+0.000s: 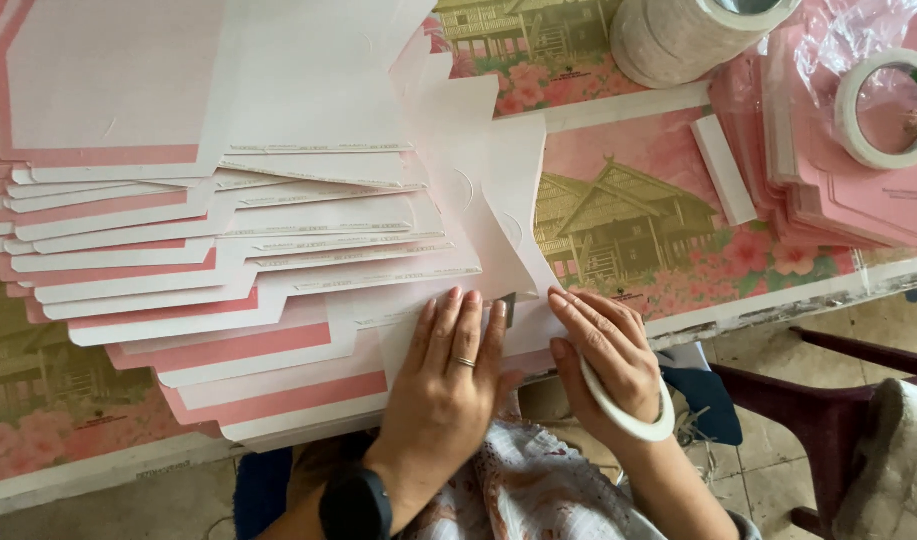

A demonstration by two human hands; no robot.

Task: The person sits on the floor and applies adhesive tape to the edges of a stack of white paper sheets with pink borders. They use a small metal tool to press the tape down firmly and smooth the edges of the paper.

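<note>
My left hand [446, 380] lies flat, fingers together, pressing on the near edge of a fanned stack of pink and white die-cut cardboard sheets [248, 250]. A ring sits on one finger and a dark watch on the wrist. My right hand [603, 350] presses its fingertips on the same sheet's edge just to the right. A roll of white tape [628, 415] hangs around my right wrist like a bracelet. A narrow dark gap shows between the two hands' fingertips.
Printed pink sheets with a house picture [628, 220] cover the table. Large tape rolls [678, 35] stand at the back, another roll [886, 105] on a pile of pink sheets [838, 200] at right. A dark red chair [828, 400] stands right of my lap.
</note>
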